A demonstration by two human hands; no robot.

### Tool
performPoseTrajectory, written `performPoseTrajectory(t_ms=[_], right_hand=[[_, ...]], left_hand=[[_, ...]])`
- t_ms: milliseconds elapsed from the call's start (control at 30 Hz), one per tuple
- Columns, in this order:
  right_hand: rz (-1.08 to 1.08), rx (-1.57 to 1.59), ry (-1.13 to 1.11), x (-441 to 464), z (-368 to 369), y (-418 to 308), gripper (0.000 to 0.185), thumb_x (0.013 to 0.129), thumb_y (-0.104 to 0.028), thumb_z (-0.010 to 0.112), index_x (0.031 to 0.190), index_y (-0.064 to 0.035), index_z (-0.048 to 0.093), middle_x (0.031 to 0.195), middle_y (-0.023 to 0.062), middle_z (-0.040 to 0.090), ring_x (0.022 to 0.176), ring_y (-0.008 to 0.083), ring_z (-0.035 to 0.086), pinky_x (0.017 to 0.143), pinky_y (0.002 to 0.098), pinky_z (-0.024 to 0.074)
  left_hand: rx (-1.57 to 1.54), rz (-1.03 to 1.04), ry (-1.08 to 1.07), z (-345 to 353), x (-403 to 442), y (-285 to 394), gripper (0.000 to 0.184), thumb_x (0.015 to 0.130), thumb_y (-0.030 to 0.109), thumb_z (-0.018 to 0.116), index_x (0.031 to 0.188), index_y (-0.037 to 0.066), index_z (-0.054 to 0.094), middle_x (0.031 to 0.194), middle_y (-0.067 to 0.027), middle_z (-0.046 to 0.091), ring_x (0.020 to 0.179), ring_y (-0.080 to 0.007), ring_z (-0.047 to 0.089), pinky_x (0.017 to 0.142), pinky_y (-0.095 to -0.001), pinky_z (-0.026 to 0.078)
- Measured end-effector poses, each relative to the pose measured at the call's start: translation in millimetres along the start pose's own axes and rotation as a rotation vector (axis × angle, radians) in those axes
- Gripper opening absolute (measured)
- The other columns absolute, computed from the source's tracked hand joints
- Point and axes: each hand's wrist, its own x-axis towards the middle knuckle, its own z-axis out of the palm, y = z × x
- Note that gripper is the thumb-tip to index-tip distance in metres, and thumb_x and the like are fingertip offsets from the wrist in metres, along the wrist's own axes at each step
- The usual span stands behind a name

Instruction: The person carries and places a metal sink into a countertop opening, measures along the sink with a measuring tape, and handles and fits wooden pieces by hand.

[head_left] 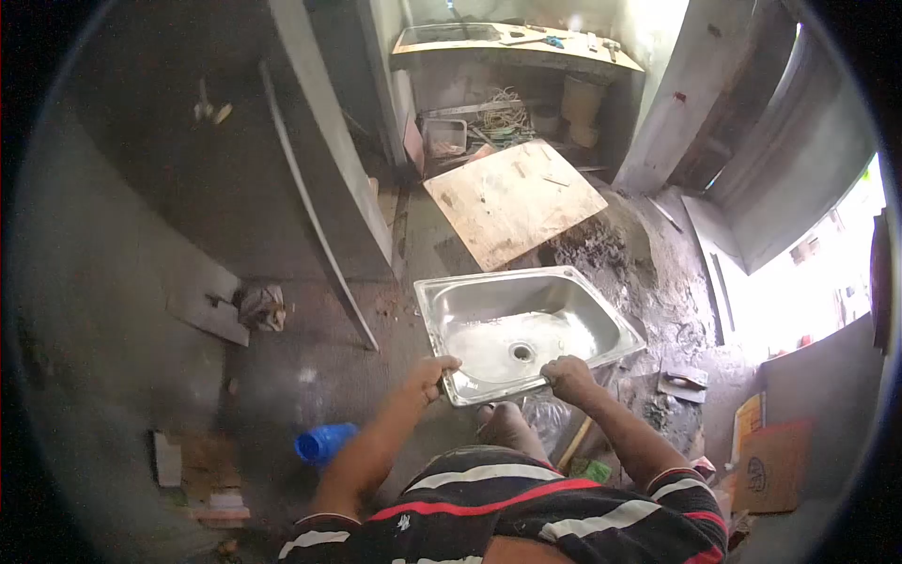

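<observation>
A stainless steel sink (512, 331) with a round drain hole hangs in front of me, its basin facing up. My left hand (434, 378) is closed on its near left corner. Along the near rim, right of the middle, my right hand (569, 380) is closed on the edge. Beyond the sink, a stained wooden board (517, 202) lies on the floor, close to a patch of wet dark mortar (594, 249).
A counter (601, 64) with tools stands at the back, with a grey tray (445, 138) beneath. A blue container (325, 443) lies at the left. At the right are a trowel (683, 383) and a cardboard box (774, 465). A long pole (315, 216) leans left of the sink.
</observation>
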Motion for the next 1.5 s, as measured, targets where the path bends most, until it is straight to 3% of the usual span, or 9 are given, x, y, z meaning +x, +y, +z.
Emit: performPoseTrajectory(t_ms=[367,500,600,700,800,900,1033,1200,1500], right_hand=[[0.001,-0.056,0.094,220.0,-97.0,132.6,0.009,0.078,-0.006,0.063,0.081,-0.0126,0.068,0.079,0.0084,0.068,0.081,0.0309,0.066,0.076,0.0447,0.048],[0.089,-0.025,0.238,324.4,-157.8,154.7,0.01,0.078,-0.005,0.065,0.085,-0.0106,0.07,0.085,0.0103,0.069,0.098,0.0307,0.065,0.092,0.0471,0.0453],[0.12,-0.097,0.108,399.2,-210.6,182.7,0.033,0.078,-0.015,0.077,0.11,-0.0097,0.071,0.113,0.017,0.068,0.117,0.033,0.061,0.107,0.0516,0.0391],[0.478,0.062,0.146,465.6,-295.0,206.2,0.078,0.074,-0.034,0.089,0.141,-0.0081,0.059,0.145,0.0254,0.054,0.136,0.037,0.052,0.117,0.0503,0.0341],[0.791,0.108,0.695,496.8,-336.6,301.3,0.076,0.089,-0.046,0.077,0.147,-0.0034,0.053,0.152,0.0274,0.049,0.145,0.0386,0.044,0.119,0.0468,0.0348],[1.03,0.023,0.803,506.3,-352.6,395.4,0.073,0.102,-0.054,0.058,0.148,0.002,0.05,0.149,0.0269,0.052,0.144,0.039,0.045,0.119,0.0449,0.0342],[1.059,0.386,0.748,533.2,-349.7,423.6,0.072,0.103,-0.053,0.058,0.145,0.0048,0.053,0.143,0.0236,0.059,0.135,0.0335,0.052,0.115,0.0398,0.0369],[1.091,0.484,1.058,554.5,-321.4,446.7,0.038,0.1,-0.024,0.07,0.12,0.0086,0.069,0.098,0.0044,0.07,0.089,0.0129,0.06,0.083,0.0293,0.0486],[0.903,0.353,1.388,548.1,-272.6,418.4,0.033,0.1,-0.017,0.068,0.121,0.0083,0.069,0.108,0.0113,0.073,0.098,0.0176,0.065,0.089,0.0314,0.0504]], left_hand=[[-0.169,0.26,-0.038,81.9,108.1,191.9,0.036,0.089,0.001,0.064,0.122,-0.011,0.058,0.107,-0.0159,0.069,0.093,-0.0281,0.073,0.087,-0.041,0.062],[-0.185,0.274,-0.134,89.7,171.4,285.8,0.048,0.089,0.003,0.064,0.134,-0.008,0.05,0.115,-0.0148,0.066,0.101,-0.0276,0.071,0.09,-0.0398,0.061],[-0.239,0.292,-0.125,109.1,211.8,377.4,0.037,0.088,0.0,0.065,0.124,-0.001,0.058,0.103,-0.0072,0.066,0.092,-0.0189,0.068,0.087,-0.0334,0.058],[-0.184,0.218,-0.202,99.2,278.6,475.4,0.039,0.088,0.001,0.065,0.127,0.0,0.057,0.104,-0.0063,0.065,0.093,-0.017,0.067,0.088,-0.0319,0.057],[-0.105,0.192,-0.325,95.2,344.9,564.8,0.042,0.088,0.002,0.067,0.128,0.0,0.057,0.104,-0.006,0.065,0.092,-0.016,0.066,0.086,-0.0312,0.057],[-0.082,0.148,-0.306,124.5,377.0,661.7,0.042,0.087,0.004,0.07,0.127,0.0,0.057,0.103,-0.0055,0.065,0.091,-0.0148,0.066,0.081,-0.0303,0.056],[0.005,0.131,-0.368,147.0,428.0,727.2,0.044,0.086,0.005,0.072,0.128,0.001,0.058,0.106,-0.0052,0.066,0.088,-0.0149,0.066,0.082,-0.0291,0.056],[0.127,0.208,-0.448,171.3,456.2,795.2,0.051,0.086,0.007,0.073,0.133,0.0,0.055,0.109,-0.0064,0.066,0.093,-0.0158,0.067,0.086,-0.0317,0.057],[0.262,0.545,-0.444,162.3,439.7,795.3,0.044,0.084,0.007,0.07,0.127,0.0,0.06,0.102,-0.0029,0.067,0.086,-0.0126,0.065,0.077,-0.0265,0.054]])
